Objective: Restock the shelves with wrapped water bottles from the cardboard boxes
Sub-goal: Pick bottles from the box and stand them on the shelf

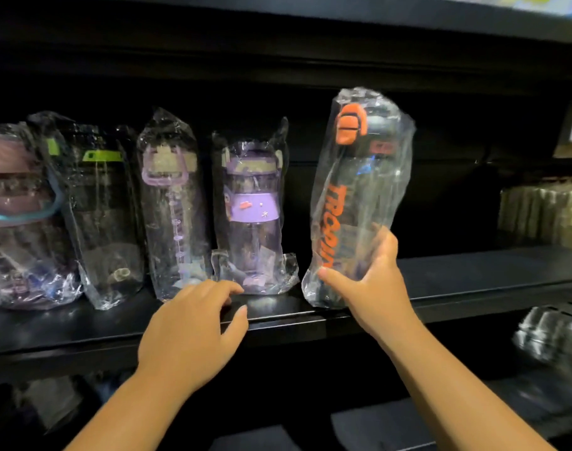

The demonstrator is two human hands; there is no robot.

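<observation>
My right hand (372, 281) grips the lower part of a plastic-wrapped bottle with an orange cap and orange lettering (359, 177). It leans slightly left, its base at the front edge of the black shelf (473, 271). My left hand (196, 323) hovers open at the shelf's front edge, fingertips near the base of a wrapped purple bottle (252, 216). To the left stand a tall lilac-handled bottle (170, 203), a dark bottle with a green lid (99, 209) and a pinkish one (14, 216), all wrapped in clear plastic. No cardboard box is in view.
The shelf to the right of the orange bottle is bare as far as some stacked pale goods (545, 213) at the far right. Another shelf board (278, 34) hangs close above the bottle tops. Wrapped items (554, 340) sit on the lower shelf at right.
</observation>
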